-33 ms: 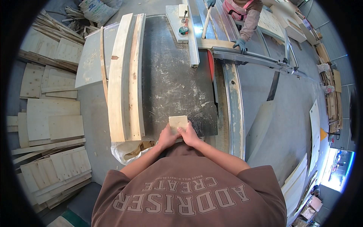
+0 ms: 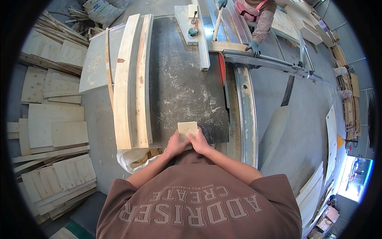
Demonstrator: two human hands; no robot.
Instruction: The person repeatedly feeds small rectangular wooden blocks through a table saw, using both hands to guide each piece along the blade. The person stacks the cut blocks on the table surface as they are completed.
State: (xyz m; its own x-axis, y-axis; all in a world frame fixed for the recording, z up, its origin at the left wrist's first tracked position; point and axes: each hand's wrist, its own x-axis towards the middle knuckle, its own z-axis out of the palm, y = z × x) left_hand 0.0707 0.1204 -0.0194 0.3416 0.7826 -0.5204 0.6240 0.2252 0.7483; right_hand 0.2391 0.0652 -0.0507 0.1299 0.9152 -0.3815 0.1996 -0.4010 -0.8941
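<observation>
A small pale wood block (image 2: 187,128) is held between my two hands at the near edge of the dark saw table (image 2: 185,91). My left hand (image 2: 176,144) grips its left side, and my right hand (image 2: 198,142) closes on its right side with the thumb across its near face. The fingers beneath the block are hidden. Left of my hands, long pale boards (image 2: 128,83) lie lengthwise on the table. A red guard or blade cover (image 2: 221,67) stands at the table's right side, farther off.
A co-worker's gloved hand (image 2: 253,48) rests on a board by the metal crossbar (image 2: 262,59). A green-and-red tool (image 2: 193,30) lies on a pale panel at the back. Plywood sheets (image 2: 55,127) are stacked left. A plastic bag (image 2: 131,159) sits below the boards.
</observation>
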